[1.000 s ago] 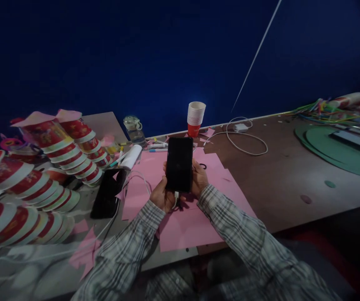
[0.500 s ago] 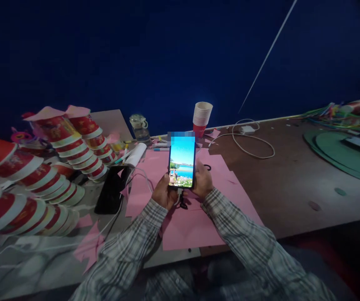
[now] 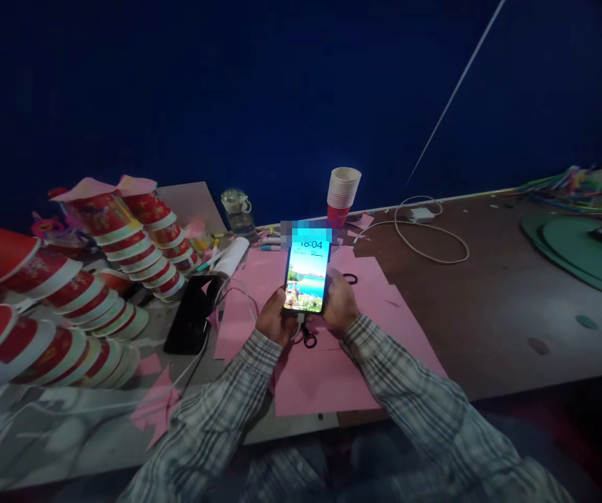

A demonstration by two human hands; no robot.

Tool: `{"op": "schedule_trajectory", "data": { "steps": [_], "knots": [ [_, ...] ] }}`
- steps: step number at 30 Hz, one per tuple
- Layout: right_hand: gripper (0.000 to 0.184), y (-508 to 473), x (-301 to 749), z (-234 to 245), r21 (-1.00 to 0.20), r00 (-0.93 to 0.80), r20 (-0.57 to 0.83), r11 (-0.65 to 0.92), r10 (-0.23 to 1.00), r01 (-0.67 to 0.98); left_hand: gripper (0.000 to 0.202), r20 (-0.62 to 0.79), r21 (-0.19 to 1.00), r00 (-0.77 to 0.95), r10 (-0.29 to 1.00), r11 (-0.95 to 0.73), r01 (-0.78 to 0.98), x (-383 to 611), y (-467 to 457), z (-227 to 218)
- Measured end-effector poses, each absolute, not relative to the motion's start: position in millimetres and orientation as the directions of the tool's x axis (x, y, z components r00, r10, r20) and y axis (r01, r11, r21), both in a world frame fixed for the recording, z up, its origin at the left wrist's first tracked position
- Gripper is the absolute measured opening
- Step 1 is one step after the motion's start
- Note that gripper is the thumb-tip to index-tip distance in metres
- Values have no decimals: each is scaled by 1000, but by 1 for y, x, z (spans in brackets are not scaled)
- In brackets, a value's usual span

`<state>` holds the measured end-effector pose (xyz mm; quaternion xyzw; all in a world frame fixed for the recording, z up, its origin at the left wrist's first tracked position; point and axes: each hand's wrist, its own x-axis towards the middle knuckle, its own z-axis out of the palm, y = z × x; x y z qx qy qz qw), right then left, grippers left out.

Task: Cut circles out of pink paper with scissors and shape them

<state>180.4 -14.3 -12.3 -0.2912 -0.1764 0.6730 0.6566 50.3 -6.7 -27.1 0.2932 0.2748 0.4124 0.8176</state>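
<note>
Phone is at ctr of frame, held up off the worktop, screen lit w/ a landscape pic and a clock reading 18:04; the strip at its top is blurred. Left hand has its grip wrapped round the phone's lower left edge, thumb at the side. Right hand does the same on the lower right edge, fingers behind the back. Both grips pinch the phone btwn them. A white cord leaves the phone's btm end and loops off to the left.

Under the hands, pink paper sheets are spread on the worktop, w/ small black scissors lying on them just below the phone. Left of ctr, a second phone, dark, lies flat beside the pink paper. Far left: rows of red-and-white cups nested on their sides, some capped w/ pink paper. Upper ctr: upright cup stack near the blue wall, glass jar to its left, charger cable coiled to its right. Right edge: green sheets.
</note>
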Motion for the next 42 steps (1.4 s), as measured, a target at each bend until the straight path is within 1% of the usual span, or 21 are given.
{"op": "schedule_trajectory", "data": {
  "steps": [3,5,7,8,11,12,14,16,18,19,22,25,28,33,38,42],
  "knots": [
    [42,-12,185,-10,-538,14,-161,-76,987,-840,38,-168,720,506,846,456,-523,47,-5,-33],
    [41,-13,187,-10,-532,8,-127,-62,992,-845,41,-170,723,517,839,463,-513,46,-3,-36],
    [35,-15,186,-13,-554,14,-84,-35,996,-832,45,-193,730,521,831,477,-489,44,-1,-37],
    [34,-15,185,-15,-573,22,-70,-22,997,-819,46,-197,736,511,837,470,-487,44,-1,-38],
    [51,-15,182,-22,-650,56,-81,-10,995,-759,48,-182,745,462,868,428,-511,45,-1,-37],
    [52,-14,181,-23,-664,65,-104,-21,992,-748,47,-181,743,458,870,427,-516,47,-2,-36],
    [42,-12,180,-23,-640,65,-161,-54,985,-766,44,-176,734,461,869,428,-527,49,-4,-33],
    [31,-9,181,-21,-565,60,-179,-53,982,-824,42,-153,731,470,869,420,-538,52,-7,-30],
    [37,-8,184,-17,-498,48,-158,-38,986,-866,42,-126,736,467,875,398,-547,53,-8,-29],
    [41,-9,185,-14,-483,41,-143,-34,989,-875,41,-124,738,472,873,399,-544,53,-8,-28],
    [49,-12,186,-8,-488,-10,-116,-66,993,-870,42,-137,733,471,871,410,-543,51,-7,-30],
    [44,-14,185,-4,-509,-1,-89,-47,996,-860,45,-141,726,470,871,414,-549,49,-5,-32],
    [37,-15,185,-5,-511,27,-94,-25,995,-859,44,-153,724,456,877,414,-553,49,-5,-31],
    [40,-14,185,-12,-488,13,-86,-30,996,-872,41,-159,735,439,884,403,-546,51,-8,-26],
    [42,-13,185,-15,-504,22,-72,-17,997,-864,45,-129,756,446,886,378,-534,49,-8,-30],
    [41,-14,185,-14,-504,39,-63,2,997,-864,45,-139,762,463,875,393,-515,48,-7,-31]
  ]
}}
